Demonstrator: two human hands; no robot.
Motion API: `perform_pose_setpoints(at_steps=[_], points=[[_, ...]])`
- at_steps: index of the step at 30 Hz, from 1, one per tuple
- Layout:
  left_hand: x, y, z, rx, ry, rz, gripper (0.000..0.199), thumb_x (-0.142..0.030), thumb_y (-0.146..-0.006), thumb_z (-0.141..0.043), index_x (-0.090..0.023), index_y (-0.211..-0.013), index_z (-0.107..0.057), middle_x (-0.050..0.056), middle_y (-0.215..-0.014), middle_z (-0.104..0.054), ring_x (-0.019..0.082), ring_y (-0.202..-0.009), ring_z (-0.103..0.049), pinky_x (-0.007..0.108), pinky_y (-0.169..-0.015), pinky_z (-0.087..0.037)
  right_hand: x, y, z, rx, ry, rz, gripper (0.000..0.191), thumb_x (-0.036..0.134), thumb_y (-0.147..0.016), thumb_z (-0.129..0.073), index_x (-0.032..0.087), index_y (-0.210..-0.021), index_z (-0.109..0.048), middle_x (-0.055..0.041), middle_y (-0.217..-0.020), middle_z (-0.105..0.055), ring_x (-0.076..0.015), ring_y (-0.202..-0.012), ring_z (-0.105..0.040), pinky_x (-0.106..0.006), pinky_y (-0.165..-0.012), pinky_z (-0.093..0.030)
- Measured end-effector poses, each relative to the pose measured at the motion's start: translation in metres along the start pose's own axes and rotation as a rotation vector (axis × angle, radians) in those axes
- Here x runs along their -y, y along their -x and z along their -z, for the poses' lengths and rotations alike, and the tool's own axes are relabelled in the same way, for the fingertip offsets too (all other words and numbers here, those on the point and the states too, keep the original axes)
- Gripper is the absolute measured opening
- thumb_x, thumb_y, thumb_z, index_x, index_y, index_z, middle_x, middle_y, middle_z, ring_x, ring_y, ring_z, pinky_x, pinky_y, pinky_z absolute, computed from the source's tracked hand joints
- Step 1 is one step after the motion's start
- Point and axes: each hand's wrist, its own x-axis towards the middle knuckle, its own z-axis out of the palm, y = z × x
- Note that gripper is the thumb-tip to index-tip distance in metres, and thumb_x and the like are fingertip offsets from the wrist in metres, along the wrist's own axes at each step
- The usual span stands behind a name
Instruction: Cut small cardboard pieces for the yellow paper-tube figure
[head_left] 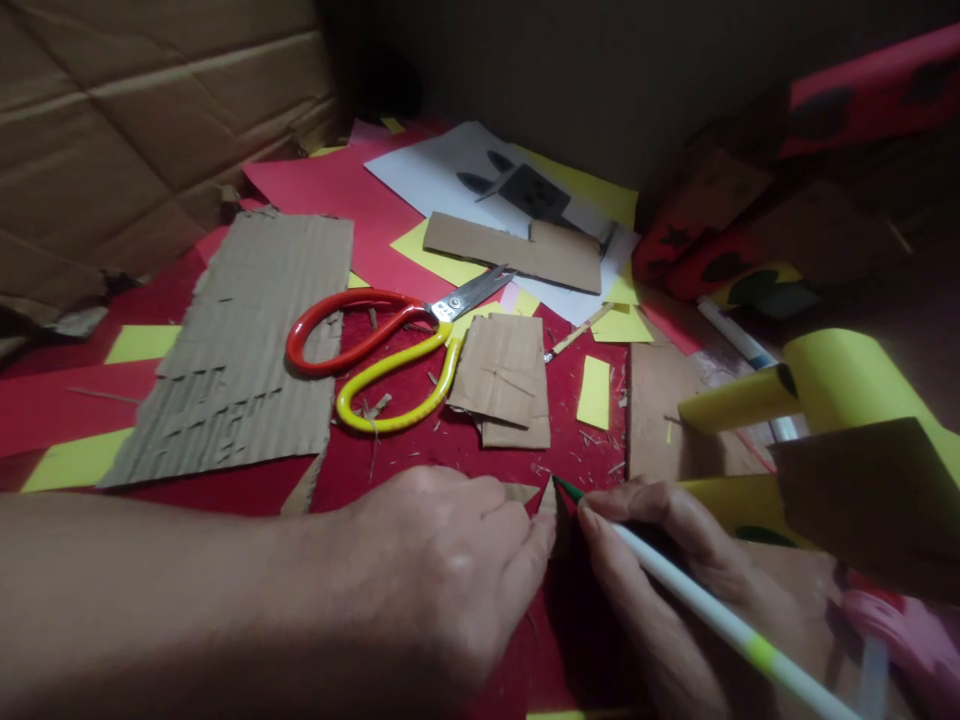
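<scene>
My right hand grips a white marker with a green tip and a light green band. The tip touches or nearly touches the pointed end of a small cardboard piece. Closed fingers of my left hand hold that piece down on the red surface; most of it is hidden beneath them. Just beyond lie stacked small cardboard pieces and a yellow paper strip. Scissors with one red and one yellow handle rest farther back, blades pointing away to the right.
A corrugated cardboard sheet lies left. Behind are red paper, a white sheet with a dark drawing, and a long cardboard strip. Rolled yellow paper and a brown card crowd the right. Cardboard scraps litter the red surface.
</scene>
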Motion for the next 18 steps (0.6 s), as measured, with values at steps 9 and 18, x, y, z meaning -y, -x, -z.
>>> perform_pose_setpoints(at_steps=[9, 18], points=[[-0.0019, 0.0010, 0.0000, 0.014, -0.032, 0.007, 0.037, -0.006, -0.089, -0.028, 0.003, -0.118, -0.050, 0.015, -0.084, -0.066, 0.022, -0.076, -0.060, 0.038, -0.064, -0.055, 0.0022, 0.0018, 0.0000, -0.069, 0.027, -0.041, 0.012, 0.029, -0.073, -0.061, 0.023, -0.063, -0.061, 0.0037, -0.050, -0.061, -0.0098, -0.037, -0.052, -0.017, -0.036, -0.040], [0.0001, 0.0023, -0.0052, -0.062, 0.018, 0.030, 0.035, -0.010, -0.089, -0.033, -0.004, -0.118, -0.052, 0.015, -0.088, -0.068, 0.021, -0.081, -0.063, 0.036, -0.069, -0.056, -0.0008, 0.0003, 0.0002, 0.017, 0.029, 0.006, 0.010, 0.029, -0.075, -0.061, 0.023, -0.066, -0.062, 0.0022, -0.055, -0.066, -0.0111, -0.039, -0.056, -0.017, -0.036, -0.042]])
